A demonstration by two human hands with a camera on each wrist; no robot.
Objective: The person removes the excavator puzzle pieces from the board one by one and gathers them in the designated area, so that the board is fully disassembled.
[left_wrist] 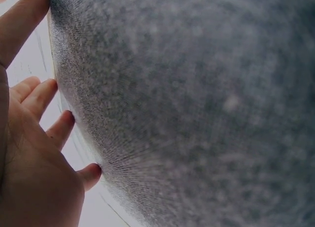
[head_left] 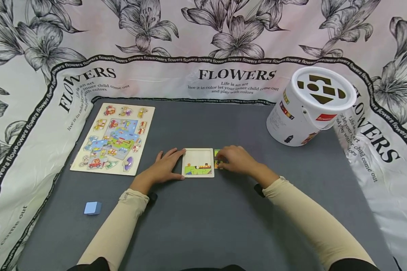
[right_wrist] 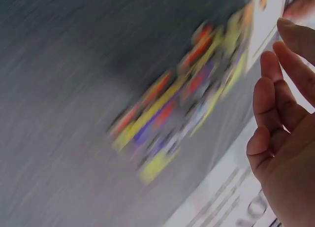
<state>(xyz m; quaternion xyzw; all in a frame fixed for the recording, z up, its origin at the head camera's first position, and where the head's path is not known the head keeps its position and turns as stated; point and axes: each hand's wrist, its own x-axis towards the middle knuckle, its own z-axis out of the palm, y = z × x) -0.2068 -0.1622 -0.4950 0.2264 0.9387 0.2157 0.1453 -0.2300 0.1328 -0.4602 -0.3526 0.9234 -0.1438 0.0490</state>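
A small white-framed puzzle tray (head_left: 198, 157) lies flat at the middle of the table. Along its bottom edge sit joined green and yellow jigsaw pieces (head_left: 197, 170); the upper part shows bare backing. My left hand (head_left: 163, 166) rests at the tray's left side, fingers spread and touching the frame. Just right of the tray, my right hand (head_left: 238, 159) hovers over loose puzzle pieces (head_left: 217, 153), mostly covering them in the head view. Blurred coloured pieces (right_wrist: 167, 111) lie on the table in the right wrist view, apart from the loosely bent fingers (right_wrist: 266, 96).
A larger wooden picture board (head_left: 140, 139) lies at the left back. Below it stands a blue block (head_left: 92, 208). A white lidded bucket (head_left: 281, 120) with shape holes stands at the right back. Flower-printed sheeting (head_left: 156, 81) borders the grey table (head_left: 203, 226).
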